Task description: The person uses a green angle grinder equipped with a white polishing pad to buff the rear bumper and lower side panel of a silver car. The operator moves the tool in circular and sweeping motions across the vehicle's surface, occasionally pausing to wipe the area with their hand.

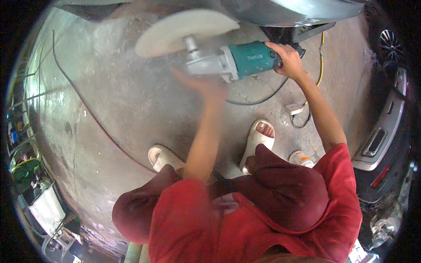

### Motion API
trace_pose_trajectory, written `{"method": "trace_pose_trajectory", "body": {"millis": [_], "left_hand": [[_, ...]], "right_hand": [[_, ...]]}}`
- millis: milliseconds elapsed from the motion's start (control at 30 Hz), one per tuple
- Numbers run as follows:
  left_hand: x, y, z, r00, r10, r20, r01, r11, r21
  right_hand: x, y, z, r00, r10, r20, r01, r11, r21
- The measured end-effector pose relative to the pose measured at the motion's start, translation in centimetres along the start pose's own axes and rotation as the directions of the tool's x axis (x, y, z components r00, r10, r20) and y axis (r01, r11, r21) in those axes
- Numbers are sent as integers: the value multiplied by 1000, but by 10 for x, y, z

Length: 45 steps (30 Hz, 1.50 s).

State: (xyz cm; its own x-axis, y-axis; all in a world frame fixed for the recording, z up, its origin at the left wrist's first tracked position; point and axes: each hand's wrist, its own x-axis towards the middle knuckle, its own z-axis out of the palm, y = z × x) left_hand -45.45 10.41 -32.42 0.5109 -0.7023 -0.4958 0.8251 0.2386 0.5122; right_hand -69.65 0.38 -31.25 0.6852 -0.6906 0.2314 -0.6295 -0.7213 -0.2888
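A teal and silver electric polisher (252, 60) lies crosswise in front of me, its large off-white round pad (186, 33) raised on edge at the far side. My right hand (287, 60) is wrapped round the polisher's rear handle. At the near side of its silver gear head, my left hand (202, 85) is hazy and smeared; one finger stretches to the upper left, and whether the hand grips the tool is unclear. Beyond the pad hangs a shiny grey curved car panel (302, 13). Pad and panel come close together, but contact between them cannot be made out.
A black cord (254, 104) runs from the tool to a white plug block (294, 108) with a yellow cable (322, 57). A dark hose (87, 107) crosses the concrete floor at left. A white tub (301, 158) stands by my right foot. A silver car part (381, 127) lies at right.
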Motion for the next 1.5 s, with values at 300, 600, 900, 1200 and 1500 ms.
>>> {"method": "trace_pose_trajectory", "body": {"millis": [300,600,900,1200,1500], "left_hand": [[-65,-69,23,990,-35,139,39,999,-24],[-69,-102,25,978,-72,198,69,997,23],[-55,-60,45,966,99,-238,-116,991,-61],[-11,-13,18,958,265,-108,-264,964,18],[-10,-7,18,943,290,-165,-290,957,29]], "right_hand": [[-76,57,-23,999,47,15,-48,999,19],[-77,86,-40,999,3,32,-3,1000,28],[-29,65,-11,992,-88,94,83,995,61],[11,23,12,993,-117,34,115,992,52],[13,13,-3,994,-110,-23,111,992,53]]}}
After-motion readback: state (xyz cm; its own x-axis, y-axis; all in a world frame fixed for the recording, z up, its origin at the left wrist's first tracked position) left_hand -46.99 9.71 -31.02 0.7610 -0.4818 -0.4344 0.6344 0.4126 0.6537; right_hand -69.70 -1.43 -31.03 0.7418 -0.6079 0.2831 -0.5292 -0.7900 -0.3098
